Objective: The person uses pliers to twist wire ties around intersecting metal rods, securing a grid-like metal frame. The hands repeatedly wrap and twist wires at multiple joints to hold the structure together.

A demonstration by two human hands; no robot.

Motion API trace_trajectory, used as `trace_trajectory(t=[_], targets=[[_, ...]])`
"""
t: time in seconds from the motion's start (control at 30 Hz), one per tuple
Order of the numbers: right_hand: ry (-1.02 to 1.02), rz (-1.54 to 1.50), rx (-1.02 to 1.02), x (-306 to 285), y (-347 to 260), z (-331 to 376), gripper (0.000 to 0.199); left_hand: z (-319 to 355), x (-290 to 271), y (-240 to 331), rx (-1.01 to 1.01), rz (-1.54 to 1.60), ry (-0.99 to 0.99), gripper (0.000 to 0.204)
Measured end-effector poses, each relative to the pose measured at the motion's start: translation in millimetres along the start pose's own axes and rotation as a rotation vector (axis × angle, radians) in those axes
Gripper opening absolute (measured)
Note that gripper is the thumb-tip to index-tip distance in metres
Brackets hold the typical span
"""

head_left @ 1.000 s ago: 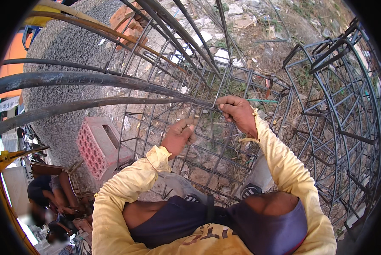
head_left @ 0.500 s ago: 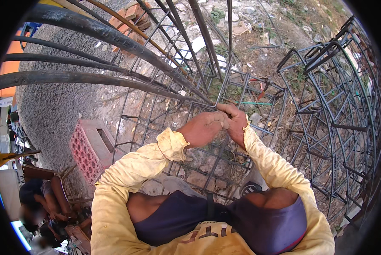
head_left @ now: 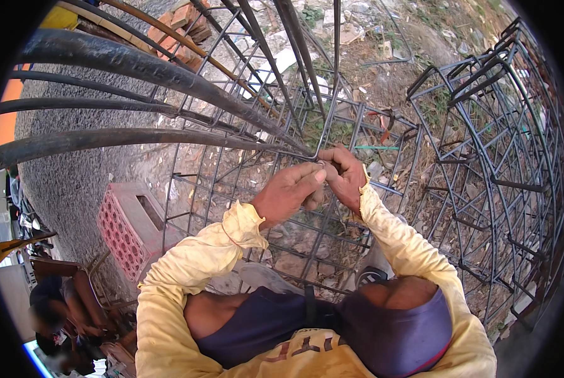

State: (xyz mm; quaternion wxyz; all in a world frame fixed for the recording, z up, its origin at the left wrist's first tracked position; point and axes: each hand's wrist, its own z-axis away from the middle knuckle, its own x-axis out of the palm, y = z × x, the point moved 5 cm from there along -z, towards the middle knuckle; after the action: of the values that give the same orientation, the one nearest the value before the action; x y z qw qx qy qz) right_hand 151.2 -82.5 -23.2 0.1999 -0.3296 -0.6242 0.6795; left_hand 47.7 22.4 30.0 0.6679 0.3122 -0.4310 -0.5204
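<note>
Both of my hands meet at the corner of a thin bent steel stirrup [head_left: 325, 135], where the lower ends of thick dark rebars [head_left: 187, 82] come together. My left hand [head_left: 288, 192] is closed in a pinch, its thumb on top and its fingertips against the other hand. My right hand [head_left: 343, 179] is curled closed just below the stirrup corner, its index finger touching or very close to the steel. Whatever is between the fingertips is too small and covered to make out. Beneath the hands spreads a rebar cage [head_left: 211, 183] of crossing bars.
Stacked bent-steel frames [head_left: 483, 157] stand at the right. A pink plastic crate [head_left: 123, 230] is at the left beside a rough grey mound [head_left: 62, 151]. Bricks [head_left: 180, 28] lie at the far side on rubble ground. Another person [head_left: 74, 302] sits at the lower left.
My left hand has drawn slightly back and left from my right hand, its thumb now showing. My right hand stays by the stirrup corner. The view has shifted a little.
</note>
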Motion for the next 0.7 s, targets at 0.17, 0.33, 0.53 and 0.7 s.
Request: trace_trajectory(t=[0.17,0.33,0.53,0.7], targets=[[-0.009,0.026,-0.148,-2.8,3.2,-2.6,0.022,-14.5,12.5,3.4,-0.023,-0.012,0.037,0.037],[-0.023,-0.128,0.158,-1.6,10.2,-5.8,0.031,-8.7,14.9,-0.3,-0.031,-0.122,-0.057,0.037],[-0.156,-0.31,0.468,3.5,16.7,-27.7,0.034,13.7,-47.0,-35.0,0.061,-0.085,0.471,0.039],[-0.305,-0.405,0.69,1.7,11.8,-38.2,0.039,8.5,-43.2,-24.2,-0.042,0.083,0.416,0.056]])
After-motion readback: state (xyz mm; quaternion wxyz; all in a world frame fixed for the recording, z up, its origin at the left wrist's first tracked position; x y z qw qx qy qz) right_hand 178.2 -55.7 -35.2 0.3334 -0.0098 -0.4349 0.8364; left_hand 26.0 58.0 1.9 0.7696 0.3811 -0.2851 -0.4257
